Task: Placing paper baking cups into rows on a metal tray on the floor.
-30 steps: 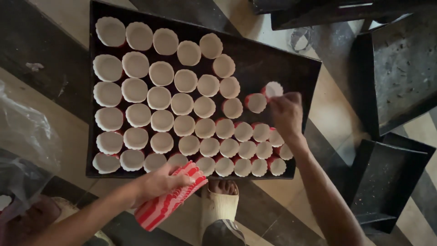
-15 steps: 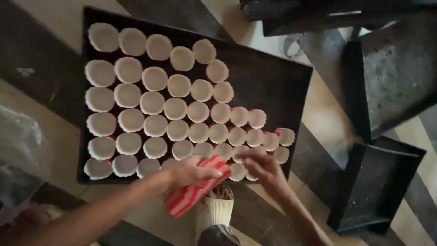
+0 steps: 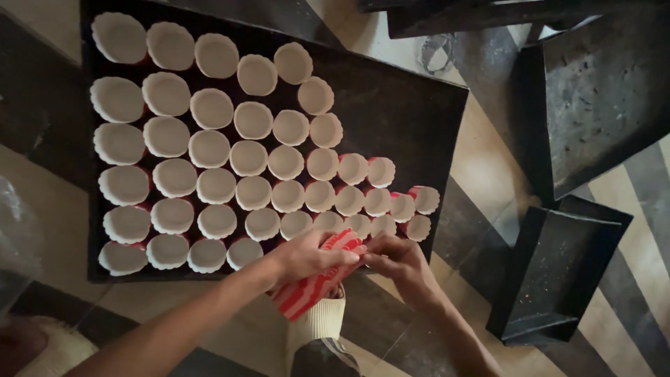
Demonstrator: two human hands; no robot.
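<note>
Nearest us, our left hand [image 3: 307, 257] has its grip wrapped around a nested stack of red-and-white striped paper cups [image 3: 317, 283], held low over the near edge of the tray, just above our foot in a pale slipper [image 3: 317, 322] on the striped floor. Our right hand [image 3: 399, 264] has come back from the right end of the rows, where it was a second ago, and now meets the stack, its fingertips pinching the top cup to peel it free. So one more cup has been set down and another is being drawn. Beyond our hands, the black baking tray [image 3: 412, 105] carries the rows of cups [image 3: 216, 185], and its right part is bare. Farther right lie empty dark trays [image 3: 558, 279].
</note>
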